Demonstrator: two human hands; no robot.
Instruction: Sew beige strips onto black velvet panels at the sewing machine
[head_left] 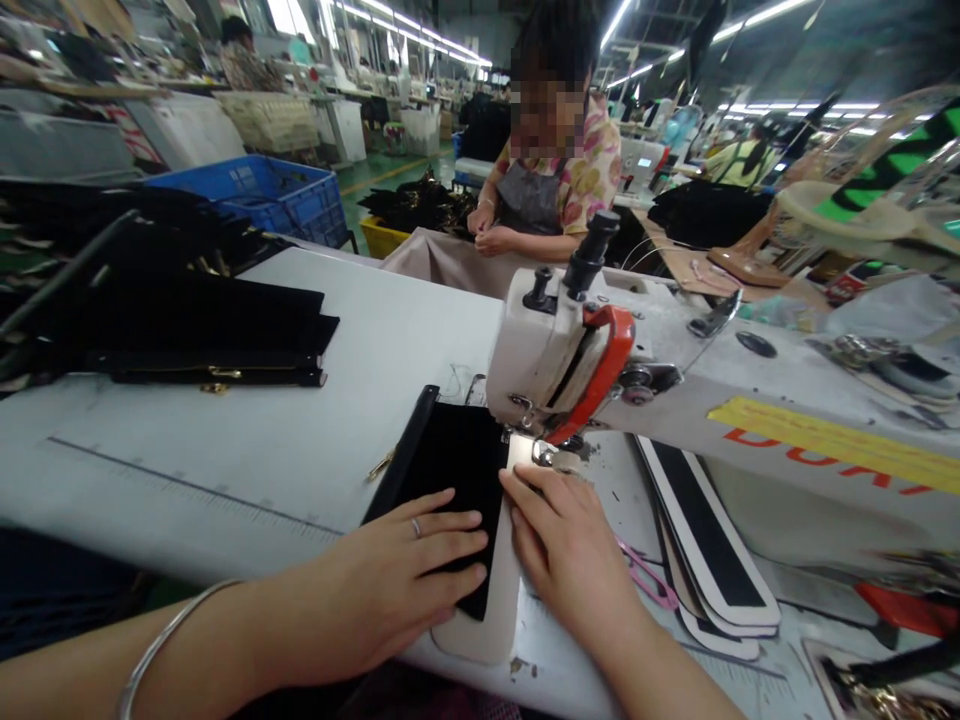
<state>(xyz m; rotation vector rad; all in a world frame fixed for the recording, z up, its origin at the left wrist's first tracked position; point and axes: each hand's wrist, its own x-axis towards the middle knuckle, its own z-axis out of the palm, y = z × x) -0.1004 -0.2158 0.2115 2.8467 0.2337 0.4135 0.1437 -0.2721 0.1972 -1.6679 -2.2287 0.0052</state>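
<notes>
A black fabric panel [461,450] lies over a pale, round-cornered backing strip [491,635] beneath the head of a sewing machine [555,350]. My left hand [420,560] rests flat on the black panel, fingers spread. At the strip's right edge, close to the presser foot, my right hand [562,525] presses down with its fingers stretched forward. A dark rod-like edge with a gold clasp [381,465] runs along the panel's left side. The underside of the work is hidden.
Black pieces with gold clasps [225,330] are stacked at the left. White-bordered black strips [712,540] and pink scissors [649,575] lie right of the needle. A co-worker [551,150] sits beyond the table, near a blue crate [262,200].
</notes>
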